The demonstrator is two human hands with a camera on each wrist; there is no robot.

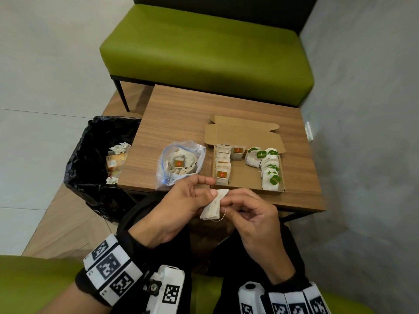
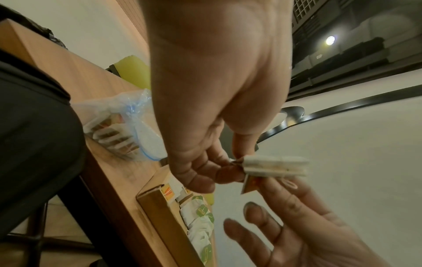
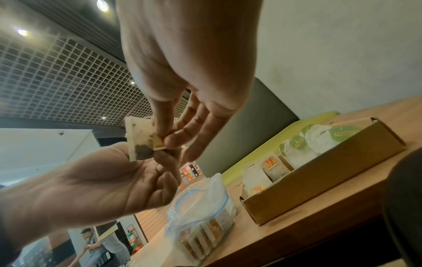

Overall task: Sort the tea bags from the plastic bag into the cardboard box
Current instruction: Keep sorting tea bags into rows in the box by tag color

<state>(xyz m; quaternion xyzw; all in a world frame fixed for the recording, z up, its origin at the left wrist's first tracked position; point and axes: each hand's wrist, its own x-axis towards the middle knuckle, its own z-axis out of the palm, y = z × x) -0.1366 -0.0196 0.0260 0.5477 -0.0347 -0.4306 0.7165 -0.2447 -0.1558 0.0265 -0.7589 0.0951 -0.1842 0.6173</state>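
Both hands hold one white tea bag over my lap, just in front of the table edge. My left hand pinches its upper end between thumb and fingers. My right hand pinches the orange tag at the tea bag, and the string loops below. The clear plastic bag lies open on the table with several orange-tagged tea bags inside. To its right sits the open cardboard box. Orange-tagged bags fill its left side and green-tagged bags its right.
The box's lid flap lies back on the wooden table. A bin lined with a black bag stands left of the table. A green bench sits behind it and a grey wall runs along the right.
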